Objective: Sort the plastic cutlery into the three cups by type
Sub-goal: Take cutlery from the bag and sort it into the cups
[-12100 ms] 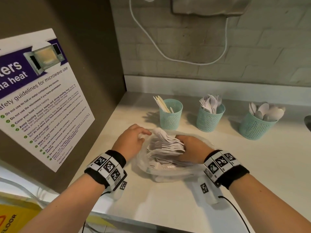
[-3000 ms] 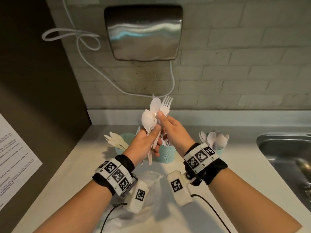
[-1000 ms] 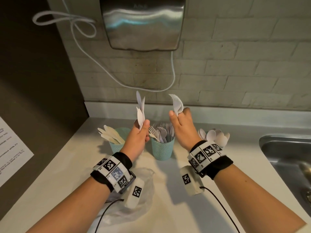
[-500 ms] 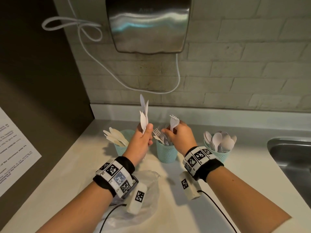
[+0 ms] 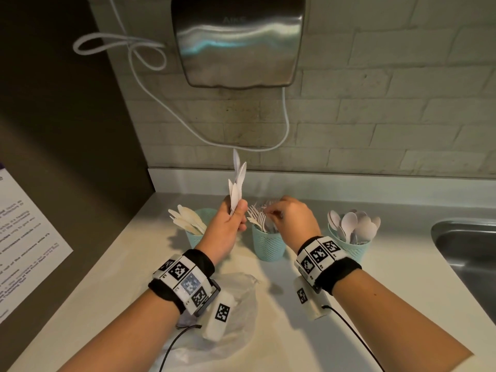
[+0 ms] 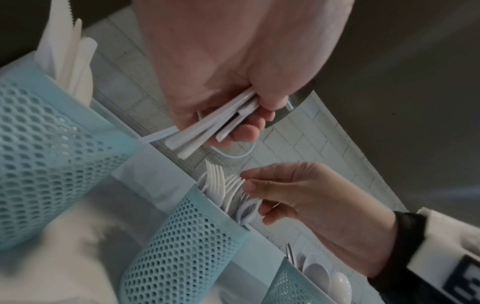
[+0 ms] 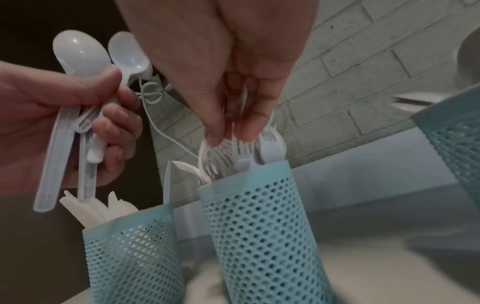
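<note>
Left hand (image 5: 228, 229) grips upright spoon bundle (image 5: 236, 183); spoon cup (image 5: 349, 245) far beyond right hand (image 5: 292, 218), fingers loose over forks (image 5: 259, 216).

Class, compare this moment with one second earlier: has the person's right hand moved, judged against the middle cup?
Yes. The right hand has come down from above the middle cup, fingertips now among the forks.

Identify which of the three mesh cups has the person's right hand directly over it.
The middle cup, the one holding forks: the right hand hangs over its rim, fingertips among the tines. The knife cup stands left of it, the spoon cup right.
</note>
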A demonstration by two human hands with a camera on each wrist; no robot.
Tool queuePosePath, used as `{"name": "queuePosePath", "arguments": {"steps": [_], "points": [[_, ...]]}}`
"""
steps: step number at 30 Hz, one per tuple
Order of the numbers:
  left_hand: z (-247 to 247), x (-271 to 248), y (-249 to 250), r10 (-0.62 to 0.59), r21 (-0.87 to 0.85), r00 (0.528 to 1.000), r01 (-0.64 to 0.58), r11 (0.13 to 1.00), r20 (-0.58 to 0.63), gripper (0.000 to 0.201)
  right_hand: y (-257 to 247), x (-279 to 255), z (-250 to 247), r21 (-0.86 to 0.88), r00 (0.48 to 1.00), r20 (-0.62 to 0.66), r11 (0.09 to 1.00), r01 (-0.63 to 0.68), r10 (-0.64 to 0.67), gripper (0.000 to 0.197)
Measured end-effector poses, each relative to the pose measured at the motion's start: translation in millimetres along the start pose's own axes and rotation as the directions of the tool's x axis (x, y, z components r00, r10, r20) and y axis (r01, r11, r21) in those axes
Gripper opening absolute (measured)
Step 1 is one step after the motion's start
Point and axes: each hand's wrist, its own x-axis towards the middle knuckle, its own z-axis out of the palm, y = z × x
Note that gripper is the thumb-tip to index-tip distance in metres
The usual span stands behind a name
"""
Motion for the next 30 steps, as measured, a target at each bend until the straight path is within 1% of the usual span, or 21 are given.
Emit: {"name": "queuePosePath", "arguments": {"steps": [2,3,4,5,6,7,8,9,10,11,12,15,16,18,20,22,24,26,27,28,30], "points": [[2,-1,3,0.016,-0.023,1.0,-0.015,1.0,0.027,0.018,-1,-1,-3,-0.049,1.0,0.027,0.999,0.003,-0.001,0.02],[3,-2,5,0.028,-0.038,0.999,-0.027,0.999,0.044,0.018,-4,-2,-9,-0.035,1.0,0.003,0.999,0.019,-0.019,0.023],[6,-3,8,0.042,-0.046,0.997,-0.039,0.998,0.064,0.019,-10,-2,-17,0.042,0.999,-0.03,0.998,0.037,-0.036,0.029],[8,-4,9,0.054,-0.042,0.995,-0.05,0.998,0.086,0.019,-17,-3,-26,0.208,0.997,-0.066,0.977,0.053,-0.04,0.034],[10,-5,11,0.062,-0.032,0.992,-0.059,0.998,0.112,0.019,-27,-5,-36,0.426,0.997,-0.071,0.903,0.051,-0.022,0.035],[12,-6,13,0.064,-0.016,0.987,-0.063,0.998,0.146,0.019,-36,-7,-46,0.626,0.999,-0.033,0.779,0.026,-0.007,0.042],[16,-7,15,0.056,0.005,0.98,-0.058,0.998,0.191,0.021,-41,-8,-54,0.747,1.0,-0.006,0.665,0.005,0.0,0.065],[20,-7,16,0.03,0.044,0.971,-0.042,0.998,0.239,0.025,-43,-10,-62,0.784,1.0,-0.003,0.621,0.012,-0.016,0.092],[25,-7,17,-0.009,0.093,0.959,-0.018,0.996,0.282,0.031,-42,-11,-68,0.765,0.999,-0.01,0.643,0.033,-0.04,0.111],[30,-8,20,-0.045,0.12,0.949,0.007,0.993,0.311,0.036,-40,-11,-74,0.728,0.997,-0.02,0.683,0.063,-0.071,0.118],[37,-8,22,-0.062,0.119,0.942,0.024,0.993,0.33,0.038,-36,-12,-80,0.674,0.995,-0.025,0.734,0.088,-0.096,0.114],[59,-12,30,-0.054,0.073,0.911,0.026,0.997,0.408,0.032,-21,-16,-85,0.493,0.992,-0.098,0.862,0.114,-0.075,0.071],[66,-13,33,-0.045,0.074,0.901,0.014,0.997,0.432,0.029,-15,-18,-84,0.452,0.988,-0.146,0.885,0.106,-0.044,0.059],[81,-12,38,-0.051,0.077,0.895,0.019,0.997,0.443,0.021,-3,-25,-84,0.421,0.983,-0.183,0.905,0.068,0.011,0.047],[96,-9,39,-0.093,0.074,0.899,0.067,0.995,0.428,0.022,8,-34,-88,0.413,0.989,-0.138,0.91,0.007,0.055,0.047],[111,-7,42,-0.108,0.094,0.896,0.075,0.993,0.431,0.03,17,-42,-97,0.528,0.991,-0.066,0.847,-0.062,0.114,0.058],[124,-5,44,-0.076,0.067,0.891,0.051,0.996,0.447,0.037,28,-50,-108,0.708,0.978,-0.006,0.692,-0.144,0.209,0.069],[135,1,46,-0.058,0.013,0.904,0.058,0.998,0.423,0.038,41,-57,-117,0.797,0.952,0.054,0.561,-0.222,0.301,0.069],[140,4,48,-0.063,-0.001,0.916,0.069,0.998,0.396,0.038,47,-61,-120,0.775,0.941,0.094,0.57,-0.274,0.325,0.066],[145,6,50,-0.064,0.005,0.928,0.067,0.998,0.366,0.038,53,-64,-122,0.707,0.936,0.134,0.631,-0.319,0.324,0.062],[156,8,51,-0.051,0.043,0.943,0.039,0.998,0.328,0.035,59,-69,-120,0.54,0.941,0.207,0.771,-0.337,0.266,0.053]]}}
